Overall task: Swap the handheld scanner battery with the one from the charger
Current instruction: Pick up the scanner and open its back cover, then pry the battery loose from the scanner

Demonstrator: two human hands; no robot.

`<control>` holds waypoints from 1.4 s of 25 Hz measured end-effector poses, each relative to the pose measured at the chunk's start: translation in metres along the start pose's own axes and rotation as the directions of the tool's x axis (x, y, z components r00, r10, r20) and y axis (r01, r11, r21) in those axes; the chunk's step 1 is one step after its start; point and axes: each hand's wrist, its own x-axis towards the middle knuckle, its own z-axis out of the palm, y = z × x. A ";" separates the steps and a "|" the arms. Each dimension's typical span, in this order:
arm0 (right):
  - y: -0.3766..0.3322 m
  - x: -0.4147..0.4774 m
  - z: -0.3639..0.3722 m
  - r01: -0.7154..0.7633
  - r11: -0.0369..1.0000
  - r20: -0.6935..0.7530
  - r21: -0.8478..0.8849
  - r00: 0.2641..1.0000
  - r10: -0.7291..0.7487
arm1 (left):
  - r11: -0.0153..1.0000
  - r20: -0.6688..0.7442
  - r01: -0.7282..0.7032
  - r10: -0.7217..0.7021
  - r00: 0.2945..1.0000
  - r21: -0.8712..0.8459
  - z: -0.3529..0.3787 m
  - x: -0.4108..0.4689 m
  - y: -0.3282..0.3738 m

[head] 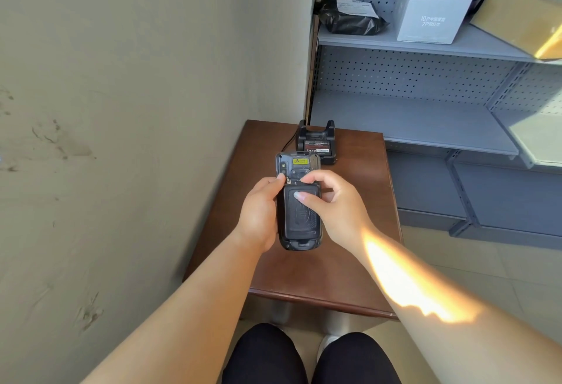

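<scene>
While your left hand [258, 216] wraps the handheld scanner [299, 201] from its left edge, back side up, you hold it above the brown table [359, 231], just on your side of the charger [316, 143]. The scanner's long axis runs straight away from you toward the charger, scan window end farthest out. Your right hand [337, 204] comes in from the right: its fingertips [299, 196] rest on the upper part of the battery cover [302, 213], and another finger curls at the latch area near the small metal screw [288, 182], where your left thumb also presses. Neither hand is closed around the cover itself; the right is loosely curled, touching rather than pinching.

The cover looks seated, so the release probably comes first, then a lift from the end nearest the charger. The spare battery [317, 147], label up, sits in the charger's slot, just beyond the scanner. Your right hand is the freer one to reach it.
</scene>
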 end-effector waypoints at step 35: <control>0.106 0.006 -0.044 -0.341 0.940 -0.145 -0.025 0.931 0.334 | 0.976 -0.209 0.166 -0.135 0.969 0.141 -0.040 0.026 -0.053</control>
